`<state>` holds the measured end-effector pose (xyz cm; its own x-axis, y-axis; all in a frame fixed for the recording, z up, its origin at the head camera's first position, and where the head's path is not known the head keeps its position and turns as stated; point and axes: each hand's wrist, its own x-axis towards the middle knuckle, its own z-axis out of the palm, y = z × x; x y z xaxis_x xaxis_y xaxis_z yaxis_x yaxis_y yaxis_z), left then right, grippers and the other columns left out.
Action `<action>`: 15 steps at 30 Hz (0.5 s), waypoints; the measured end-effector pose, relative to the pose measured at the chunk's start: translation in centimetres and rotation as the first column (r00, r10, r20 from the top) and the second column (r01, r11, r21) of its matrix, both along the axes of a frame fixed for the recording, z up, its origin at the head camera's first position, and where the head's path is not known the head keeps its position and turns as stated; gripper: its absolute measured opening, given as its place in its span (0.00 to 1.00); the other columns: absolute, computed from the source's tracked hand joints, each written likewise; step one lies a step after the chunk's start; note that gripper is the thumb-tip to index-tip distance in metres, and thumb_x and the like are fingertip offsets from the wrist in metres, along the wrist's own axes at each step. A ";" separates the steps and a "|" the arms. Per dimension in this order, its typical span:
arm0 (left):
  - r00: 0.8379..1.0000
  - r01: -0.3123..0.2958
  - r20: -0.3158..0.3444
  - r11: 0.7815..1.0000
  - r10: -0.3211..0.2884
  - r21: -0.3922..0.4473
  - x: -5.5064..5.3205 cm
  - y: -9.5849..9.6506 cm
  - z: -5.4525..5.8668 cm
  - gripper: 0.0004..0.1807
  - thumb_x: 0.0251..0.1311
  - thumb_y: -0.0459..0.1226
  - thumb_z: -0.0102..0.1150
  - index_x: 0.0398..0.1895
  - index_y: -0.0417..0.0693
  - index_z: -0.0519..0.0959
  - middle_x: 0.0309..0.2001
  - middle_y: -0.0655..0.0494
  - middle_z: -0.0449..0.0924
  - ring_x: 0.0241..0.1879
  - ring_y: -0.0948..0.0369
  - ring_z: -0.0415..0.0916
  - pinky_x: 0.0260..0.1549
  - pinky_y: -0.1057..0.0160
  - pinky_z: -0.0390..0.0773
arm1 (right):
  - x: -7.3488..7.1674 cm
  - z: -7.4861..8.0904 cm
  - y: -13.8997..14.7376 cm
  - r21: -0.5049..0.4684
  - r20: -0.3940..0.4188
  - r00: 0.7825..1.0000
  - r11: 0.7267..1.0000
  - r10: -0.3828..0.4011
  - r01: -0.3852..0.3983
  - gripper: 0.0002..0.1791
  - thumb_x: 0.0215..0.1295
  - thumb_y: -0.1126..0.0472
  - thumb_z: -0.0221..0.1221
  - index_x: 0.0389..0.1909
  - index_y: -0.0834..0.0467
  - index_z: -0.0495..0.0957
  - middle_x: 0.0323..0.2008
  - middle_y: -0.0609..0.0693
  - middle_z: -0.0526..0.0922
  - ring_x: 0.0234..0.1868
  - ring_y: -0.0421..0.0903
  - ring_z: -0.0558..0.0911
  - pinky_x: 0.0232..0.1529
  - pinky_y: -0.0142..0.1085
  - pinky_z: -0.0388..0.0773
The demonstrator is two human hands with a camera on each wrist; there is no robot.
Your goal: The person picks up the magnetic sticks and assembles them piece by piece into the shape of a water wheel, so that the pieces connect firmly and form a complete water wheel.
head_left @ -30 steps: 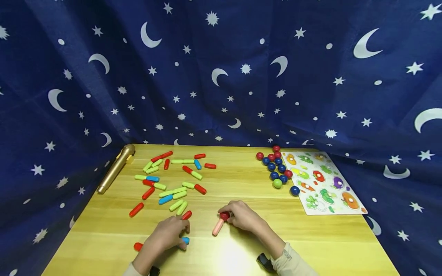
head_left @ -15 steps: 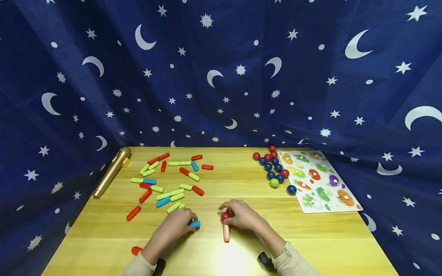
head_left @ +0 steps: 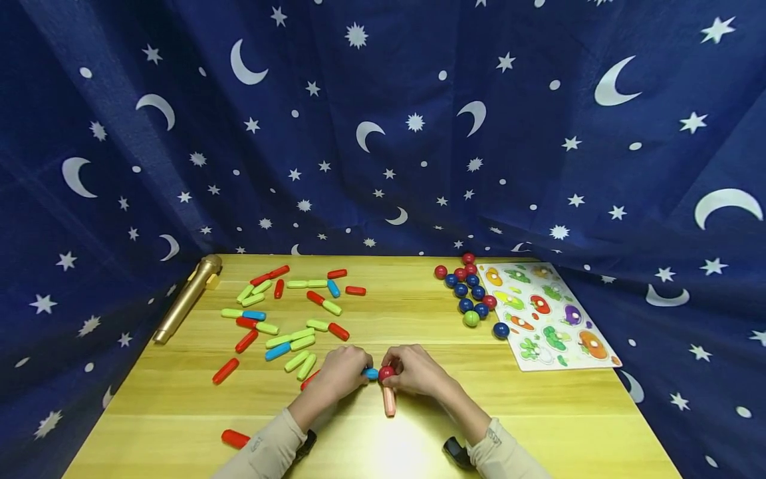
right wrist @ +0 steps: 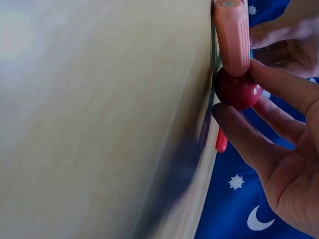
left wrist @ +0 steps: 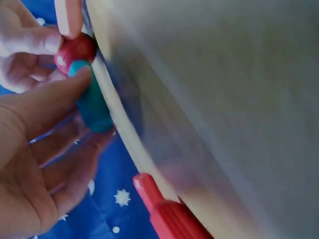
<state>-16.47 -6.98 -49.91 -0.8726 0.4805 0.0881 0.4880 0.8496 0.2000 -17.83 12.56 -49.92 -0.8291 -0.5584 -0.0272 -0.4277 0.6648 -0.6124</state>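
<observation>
My right hand (head_left: 415, 370) pinches a dark red ball (right wrist: 238, 90) between thumb and fingers near the middle of the table. A pink ridged stick (head_left: 389, 402) is joined to the ball and points toward me. From the left, my left hand (head_left: 342, 372) grips a blue stick (left wrist: 94, 105), its tip right at the ball's side. In the left wrist view the thumb lies along that blue stick, and the pink stick rises from the ball's other side. A red stick (head_left: 310, 380) lies just behind the left hand, partly covered by it.
Green, red and blue sticks (head_left: 290, 339) lie scattered at the left. Another red stick (head_left: 235, 438) rests by my left sleeve. A gold microphone (head_left: 188, 299) is at the far left. Blue, red and green balls (head_left: 471, 293) cluster beside a vegetable puzzle board (head_left: 547, 316) at the right.
My left hand has picked up the blue stick and brought it rightward and away from me, to the red ball. The right hand keeps holding the ball; the pink stick has swung to point toward me.
</observation>
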 end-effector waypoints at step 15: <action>0.979 -0.131 0.172 0.982 0.107 0.137 4.3 -7.4 0.6 0.17 0.46 0.37 0.74 0.41 0.53 0.82 0.34 0.58 0.81 0.35 0.61 0.77 0.33 0.61 0.77 | 0.2 0.2 0.7 0.033 -0.007 1.000 0.999 -0.006 0.007 0.11 0.50 0.59 0.72 0.35 0.53 0.82 0.26 0.43 0.81 0.28 0.34 0.73 0.30 0.28 0.70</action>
